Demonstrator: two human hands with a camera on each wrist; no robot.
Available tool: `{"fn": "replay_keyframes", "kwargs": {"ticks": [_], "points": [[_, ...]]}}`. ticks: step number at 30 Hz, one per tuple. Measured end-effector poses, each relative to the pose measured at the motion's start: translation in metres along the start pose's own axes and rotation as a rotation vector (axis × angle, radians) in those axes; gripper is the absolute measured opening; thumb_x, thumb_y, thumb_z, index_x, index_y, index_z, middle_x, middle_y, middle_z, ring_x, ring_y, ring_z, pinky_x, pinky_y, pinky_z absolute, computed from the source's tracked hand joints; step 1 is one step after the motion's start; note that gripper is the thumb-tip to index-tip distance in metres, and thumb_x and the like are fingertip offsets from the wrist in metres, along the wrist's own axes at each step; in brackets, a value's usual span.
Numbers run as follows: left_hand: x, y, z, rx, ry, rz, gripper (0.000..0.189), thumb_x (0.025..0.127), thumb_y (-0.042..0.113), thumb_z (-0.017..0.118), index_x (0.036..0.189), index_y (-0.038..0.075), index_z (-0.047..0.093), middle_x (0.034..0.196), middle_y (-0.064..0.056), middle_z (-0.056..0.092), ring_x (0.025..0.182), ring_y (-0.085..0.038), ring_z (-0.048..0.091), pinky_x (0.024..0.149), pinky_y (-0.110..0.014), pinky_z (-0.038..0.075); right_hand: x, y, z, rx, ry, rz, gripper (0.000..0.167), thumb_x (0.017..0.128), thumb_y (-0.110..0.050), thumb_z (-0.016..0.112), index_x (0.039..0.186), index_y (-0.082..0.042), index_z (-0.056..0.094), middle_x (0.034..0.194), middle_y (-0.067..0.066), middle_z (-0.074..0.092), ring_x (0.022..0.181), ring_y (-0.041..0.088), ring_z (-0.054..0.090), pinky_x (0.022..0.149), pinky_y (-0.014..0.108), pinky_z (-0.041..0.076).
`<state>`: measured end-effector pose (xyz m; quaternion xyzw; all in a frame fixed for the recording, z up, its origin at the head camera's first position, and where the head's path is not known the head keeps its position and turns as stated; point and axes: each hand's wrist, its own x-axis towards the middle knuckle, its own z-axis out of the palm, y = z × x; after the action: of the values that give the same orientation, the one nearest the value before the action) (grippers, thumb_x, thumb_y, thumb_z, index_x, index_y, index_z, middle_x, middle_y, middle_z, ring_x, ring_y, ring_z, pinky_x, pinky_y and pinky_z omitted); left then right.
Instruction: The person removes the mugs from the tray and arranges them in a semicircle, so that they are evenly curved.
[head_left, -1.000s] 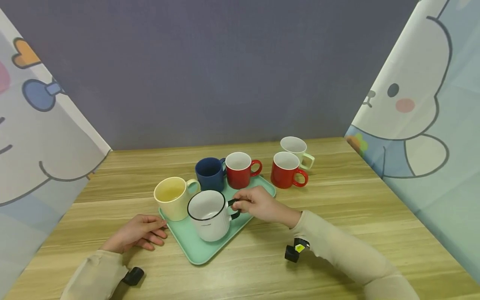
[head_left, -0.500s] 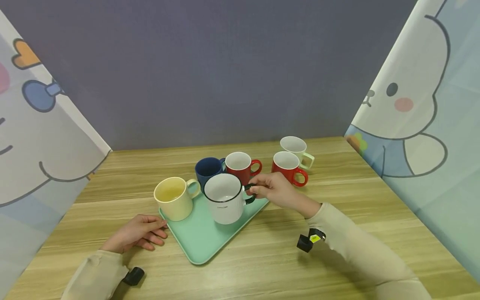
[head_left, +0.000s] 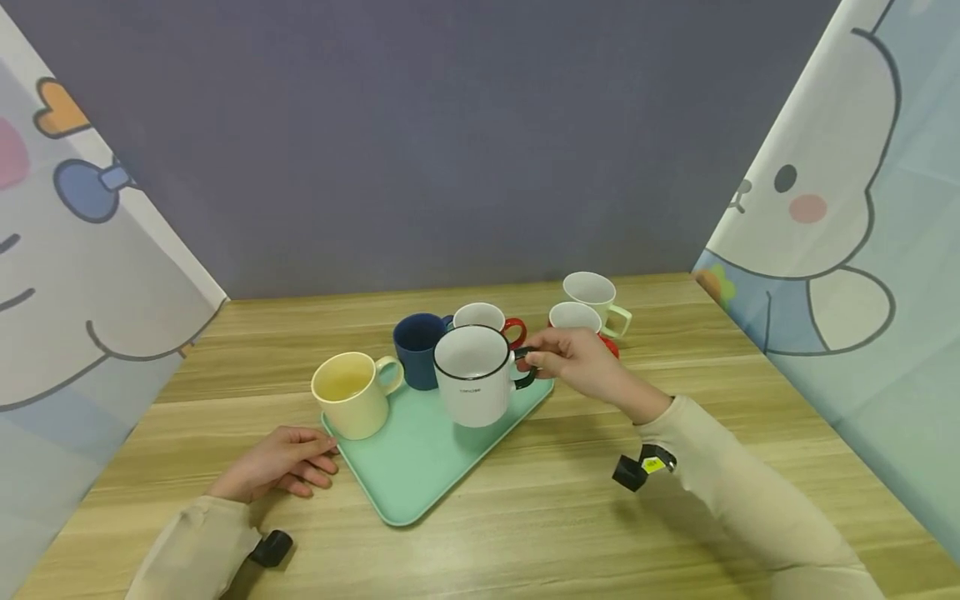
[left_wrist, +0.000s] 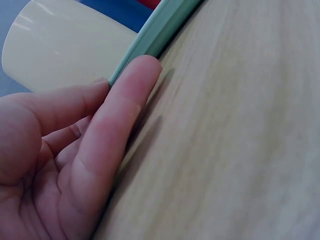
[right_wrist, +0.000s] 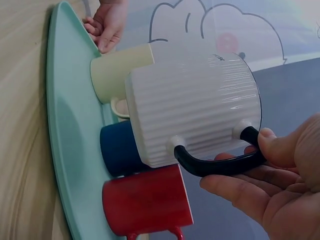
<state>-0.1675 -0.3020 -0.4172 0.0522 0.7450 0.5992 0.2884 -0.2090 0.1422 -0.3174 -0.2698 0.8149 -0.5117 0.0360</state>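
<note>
My right hand (head_left: 581,362) pinches the black handle of a white enamel-style mug (head_left: 474,392) with a black rim. In the right wrist view, the ribbed mug (right_wrist: 195,107) is raised clear of the green tray (right_wrist: 75,145). My left hand (head_left: 281,462) holds the tray's left edge, thumb at the rim (left_wrist: 142,47) and a finger along its outside. On the tray stand a pale yellow mug (head_left: 352,408), a dark blue mug (head_left: 417,354) and a red mug (right_wrist: 145,200); the white mug partly hides the red one in the head view.
Right of the tray, a second red mug (head_left: 574,315), mostly behind my right hand, stands before a pale green mug (head_left: 596,296). A grey wall (head_left: 450,150) rises behind the wooden table (head_left: 600,533), with cartoon-printed sheets (head_left: 817,275) at both sides.
My right hand has lifted the white mug off the tray's front and carried it right and back, over the tray toward the red mug. My left hand stays at the tray edge.
</note>
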Motion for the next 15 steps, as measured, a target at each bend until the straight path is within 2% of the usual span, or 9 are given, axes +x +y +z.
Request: {"fn": "replay_keyframes", "kwargs": {"ticks": [6,10,12,15], "points": [[0.0,0.001,0.0,-0.003,0.002,-0.007,0.031,0.105,0.025,0.052,0.111,-0.004,0.064,0.089,-0.004,0.071,0.075,-0.015,0.072,0.061,-0.029,0.06,0.0,-0.003,-0.011,0.003,0.013,0.022,0.014,0.097,0.005,0.059,0.106,0.013,0.066,0.097,0.025,0.072,0.094,0.038,0.07,0.075,0.031,0.06],[0.0,0.001,0.0,-0.005,0.0,-0.005,0.032,0.105,0.025,0.052,0.111,-0.004,0.064,0.089,-0.004,0.071,0.076,-0.015,0.072,0.061,-0.029,0.06,0.001,-0.004,-0.017,-0.022,0.048,-0.006,0.014,0.097,0.005,0.06,0.106,0.014,0.065,0.095,0.023,0.072,0.089,0.036,0.071,0.073,0.032,0.061],[0.0,0.001,0.001,-0.005,-0.002,-0.004,0.032,0.105,0.025,0.052,0.111,-0.004,0.063,0.089,-0.004,0.071,0.076,-0.014,0.072,0.061,-0.029,0.06,0.002,-0.004,-0.02,0.005,0.06,-0.018,0.014,0.096,0.008,0.059,0.105,0.016,0.063,0.095,0.026,0.071,0.09,0.036,0.072,0.074,0.032,0.06],[-0.001,0.001,0.001,-0.005,-0.001,-0.003,0.031,0.105,0.024,0.052,0.111,-0.004,0.063,0.089,-0.004,0.071,0.076,-0.014,0.072,0.061,-0.029,0.06,0.003,-0.004,-0.025,0.019,0.09,-0.021,0.013,0.096,0.009,0.058,0.105,0.019,0.061,0.095,0.029,0.07,0.087,0.027,0.073,0.074,0.033,0.06]]}}
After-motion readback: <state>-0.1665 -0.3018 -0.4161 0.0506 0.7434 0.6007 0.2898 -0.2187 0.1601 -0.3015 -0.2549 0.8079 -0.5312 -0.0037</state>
